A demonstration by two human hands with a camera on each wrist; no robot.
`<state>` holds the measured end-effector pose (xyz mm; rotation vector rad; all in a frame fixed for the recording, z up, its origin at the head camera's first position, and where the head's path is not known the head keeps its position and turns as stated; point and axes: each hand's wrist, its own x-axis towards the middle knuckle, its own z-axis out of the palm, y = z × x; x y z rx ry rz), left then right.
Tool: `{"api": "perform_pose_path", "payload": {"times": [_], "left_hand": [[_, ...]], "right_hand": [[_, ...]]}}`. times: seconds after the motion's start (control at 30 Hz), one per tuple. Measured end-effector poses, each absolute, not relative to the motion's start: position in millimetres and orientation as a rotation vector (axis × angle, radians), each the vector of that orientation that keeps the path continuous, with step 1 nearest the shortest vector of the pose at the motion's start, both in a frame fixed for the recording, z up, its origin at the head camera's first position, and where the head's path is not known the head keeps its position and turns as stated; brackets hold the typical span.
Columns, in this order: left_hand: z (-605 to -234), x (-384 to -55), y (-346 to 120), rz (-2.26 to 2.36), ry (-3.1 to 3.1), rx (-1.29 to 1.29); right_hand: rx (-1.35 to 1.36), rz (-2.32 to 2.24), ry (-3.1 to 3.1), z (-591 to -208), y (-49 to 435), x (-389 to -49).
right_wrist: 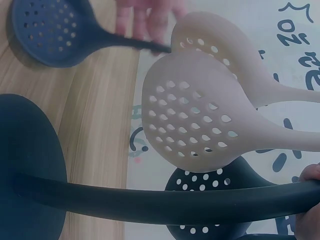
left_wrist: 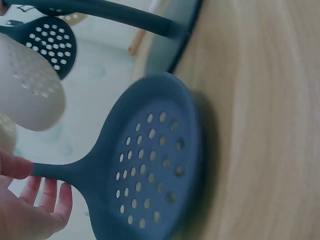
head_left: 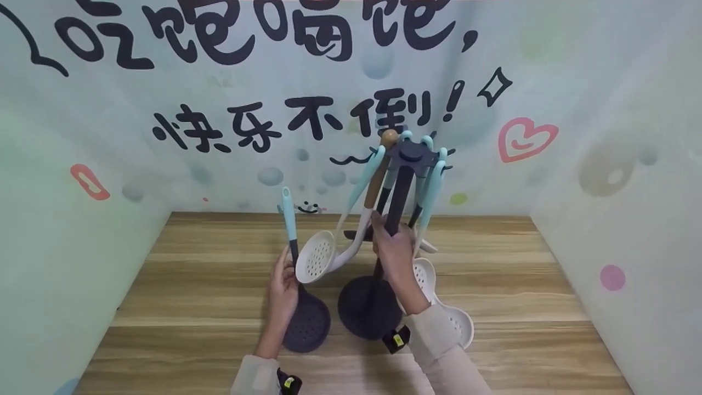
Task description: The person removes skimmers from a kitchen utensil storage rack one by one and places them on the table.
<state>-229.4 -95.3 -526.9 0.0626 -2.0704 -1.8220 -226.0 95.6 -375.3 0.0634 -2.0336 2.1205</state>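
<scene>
In the head view my left hand (head_left: 283, 288) holds a dark skimmer (head_left: 307, 325) by the lower, dark part of its upright handle. Its light-blue grip rises above the fingers. The left wrist view shows thumb and fingers pinching the neck, with the perforated head (left_wrist: 145, 150) close over the tabletop. My right hand (head_left: 396, 252) grips the dark pole (head_left: 403, 195) of a utensil stand, whose round base (head_left: 359, 307) is low at the centre. White slotted utensils (right_wrist: 195, 110) and a dark slotted one (right_wrist: 202, 182) hang from the stand.
A wooden-handled utensil (head_left: 374, 184) hangs on the stand's left. A white spoon (head_left: 462, 326) shows at the right, partly behind the right sleeve. The wooden tabletop (head_left: 526, 274) meets a printed backdrop (head_left: 230, 175) at the back, with light walls at both sides.
</scene>
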Motion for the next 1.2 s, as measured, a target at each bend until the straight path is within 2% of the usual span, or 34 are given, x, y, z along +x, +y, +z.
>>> {"api": "perform_pose_path", "payload": {"times": [0.17, 0.37, 0.53, 0.7, 0.83, 1.0, 1.1, 1.2], "left_hand": [[-542.4, -233.6, -96.1, -1.736, -2.281, -0.028], [-554.7, -228.5, -99.9, -1.389, -2.628, -0.198], [-551.7, -223.8, -100.9, -1.180, -2.770, -0.277], [-541.8, -222.6, -103.3, -1.187, -2.805, -0.293], [-524.0, -227.0, -108.4, -1.378, -2.726, -0.092], [-481.7, -230.6, -106.6, -1.637, -2.412, 0.119], [-451.4, -227.3, -96.1, -1.703, -2.207, 0.019], [-423.2, -222.1, -81.4, -1.688, -2.092, -0.211]], "right_hand": [[0.065, 2.112, -2.031, -373.4, 95.7, -225.3], [0.100, 2.091, -2.044, -372.6, 96.2, -224.4], [0.099, 2.054, -2.067, -376.9, 97.4, -227.6], [0.093, 2.080, -2.068, -391.6, 99.8, -238.8], [0.082, 2.107, -2.060, -398.0, 100.0, -243.9], [0.058, 2.098, -2.031, -399.8, 99.6, -244.3], [0.040, 2.094, -2.027, -398.0, 99.4, -243.5], [0.041, 2.106, -2.023, -388.2, 97.5, -236.8]]}}
